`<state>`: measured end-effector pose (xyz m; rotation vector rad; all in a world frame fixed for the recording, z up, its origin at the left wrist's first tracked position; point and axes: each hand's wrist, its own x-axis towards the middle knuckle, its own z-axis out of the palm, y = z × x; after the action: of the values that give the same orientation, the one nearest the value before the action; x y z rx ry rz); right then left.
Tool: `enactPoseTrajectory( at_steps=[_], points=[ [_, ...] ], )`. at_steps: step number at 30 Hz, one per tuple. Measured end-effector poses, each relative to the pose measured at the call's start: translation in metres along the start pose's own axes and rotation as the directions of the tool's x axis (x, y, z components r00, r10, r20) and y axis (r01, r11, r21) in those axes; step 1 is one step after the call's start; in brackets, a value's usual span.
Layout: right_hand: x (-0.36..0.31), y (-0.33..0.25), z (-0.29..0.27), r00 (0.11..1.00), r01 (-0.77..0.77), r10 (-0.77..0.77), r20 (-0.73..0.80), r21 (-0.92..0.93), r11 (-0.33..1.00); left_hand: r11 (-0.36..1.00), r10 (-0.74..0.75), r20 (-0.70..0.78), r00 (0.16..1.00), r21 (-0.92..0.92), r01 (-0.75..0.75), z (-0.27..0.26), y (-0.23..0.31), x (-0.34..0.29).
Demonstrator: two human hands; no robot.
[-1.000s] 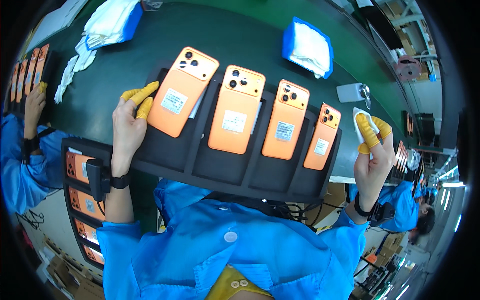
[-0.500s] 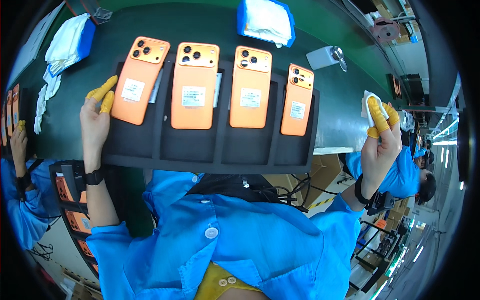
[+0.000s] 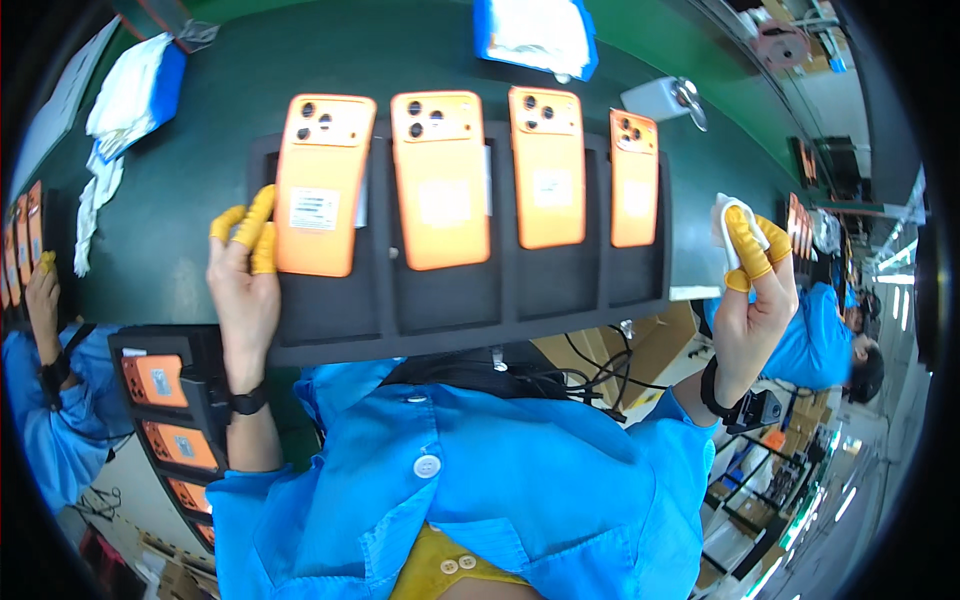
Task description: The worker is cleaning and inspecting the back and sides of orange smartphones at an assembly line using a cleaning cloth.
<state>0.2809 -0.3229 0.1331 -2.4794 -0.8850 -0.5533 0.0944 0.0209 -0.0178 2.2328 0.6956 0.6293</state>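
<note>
A black tray point(image 3: 345, 322) lies across the table with several orange phones standing out above its compartments, backs up, each with a white label. My left hand point(image 3: 243, 285), yellow finger cots on its fingertips, is at the tray's left side. Its fingers are stretched out and apart, beside the left edge of the leftmost phone point(image 3: 325, 185); whether they touch the phone or the tray I cannot tell. Off the tray's right end, my right hand point(image 3: 757, 300) pinches a folded white cloth point(image 3: 722, 222) between cot-covered fingers. The rightmost phone point(image 3: 634, 180) is the one nearest to it.
A blue bin point(image 3: 585, 70) of white cloths stands at the back, another blue bin point(image 3: 168, 85) at far left. A white dispenser bottle point(image 3: 655, 100) is at back right. Below my left forearm is a second tray point(image 3: 135, 400) of orange phones. A co-worker's hand point(image 3: 42, 292) shows at left.
The tray and its phones have shifted to the right in view, and my left hand has moved right with them. My right hand keeps the cloth, slightly lower.
</note>
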Motion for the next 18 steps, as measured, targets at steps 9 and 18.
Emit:
enactPoseTrajectory(
  at_steps=[9, 18],
  points=[
    [0.035, -0.083, 0.052, 0.909, 0.386, -0.263, -0.324, 0.417, 0.822, 0.98, -0.057, 0.115, 0.992, 0.197, 0.033, 0.006, 0.054, -0.025],
    [0.054, -0.118, 0.195, 0.776, 0.603, -0.631, -0.01, 0.306, 0.737, 0.964, 0.019, 0.112, 0.994, 0.262, -0.048, 0.002, 0.056, -0.037]
  ],
)
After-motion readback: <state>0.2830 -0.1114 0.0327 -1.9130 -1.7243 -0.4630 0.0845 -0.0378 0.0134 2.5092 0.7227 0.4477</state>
